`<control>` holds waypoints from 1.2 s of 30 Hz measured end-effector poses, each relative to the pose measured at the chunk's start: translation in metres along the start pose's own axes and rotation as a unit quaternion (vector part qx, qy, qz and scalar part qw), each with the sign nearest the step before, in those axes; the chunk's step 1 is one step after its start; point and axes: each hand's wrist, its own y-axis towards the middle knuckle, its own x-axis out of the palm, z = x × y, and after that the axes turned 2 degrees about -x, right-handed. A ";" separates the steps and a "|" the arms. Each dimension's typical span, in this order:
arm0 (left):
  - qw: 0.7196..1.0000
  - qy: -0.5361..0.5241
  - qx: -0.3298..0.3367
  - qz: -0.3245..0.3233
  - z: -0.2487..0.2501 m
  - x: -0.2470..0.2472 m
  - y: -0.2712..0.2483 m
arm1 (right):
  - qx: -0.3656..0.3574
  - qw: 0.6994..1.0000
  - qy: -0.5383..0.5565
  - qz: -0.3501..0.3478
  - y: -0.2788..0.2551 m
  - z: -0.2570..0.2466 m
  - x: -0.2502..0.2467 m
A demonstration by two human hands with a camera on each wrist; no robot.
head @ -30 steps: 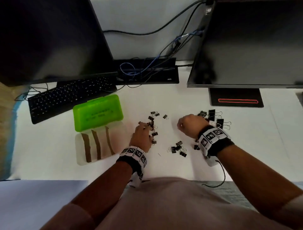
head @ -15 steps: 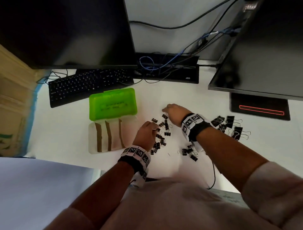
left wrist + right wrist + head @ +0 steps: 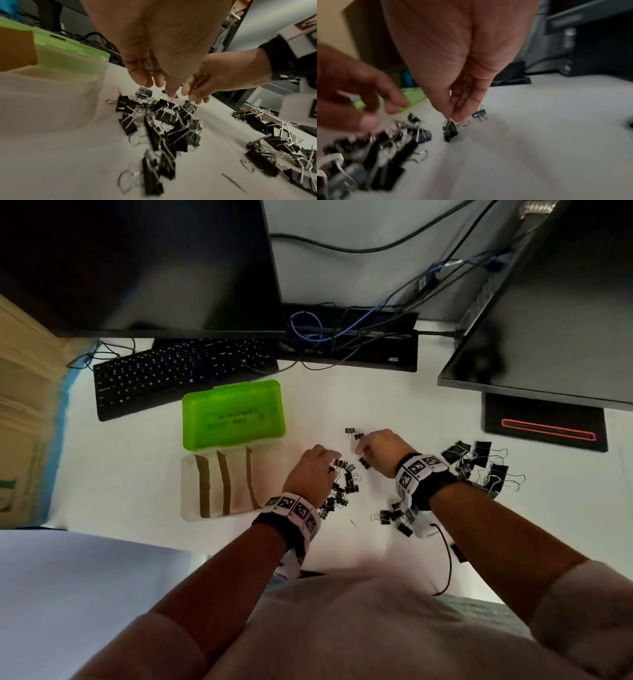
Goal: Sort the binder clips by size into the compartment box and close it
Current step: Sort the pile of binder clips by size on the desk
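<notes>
Fingertips (image 3: 458, 116) of the right hand (image 3: 376, 451) pinch the wire handle of one small black binder clip (image 3: 450, 130), whose lower edge touches the white desk (image 3: 394, 412). Just beyond that pinch lies a single small clip (image 3: 479, 113); bare desk spreads to its right and toward the person.

The left hand (image 3: 311, 474) hangs to the left of the pinch, fingers pointing down onto the wire loops at the top of a heap of small clips (image 3: 163, 121); whether it holds one I cannot tell.

Left of that heap sits the compartment box (image 3: 191, 484), its green lid (image 3: 233, 414) thrown open at the far edge, brown dividers (image 3: 224, 484) standing inside.

Behind the right wrist lie the large clips (image 3: 479, 463), and nearer the person a smaller cluster (image 3: 394, 517).
</notes>
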 end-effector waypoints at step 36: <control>0.996 0.027 -0.016 -0.084 0.060 0.026 -0.008 | 0.069 0.993 0.092 0.035 -0.074 0.018 0.015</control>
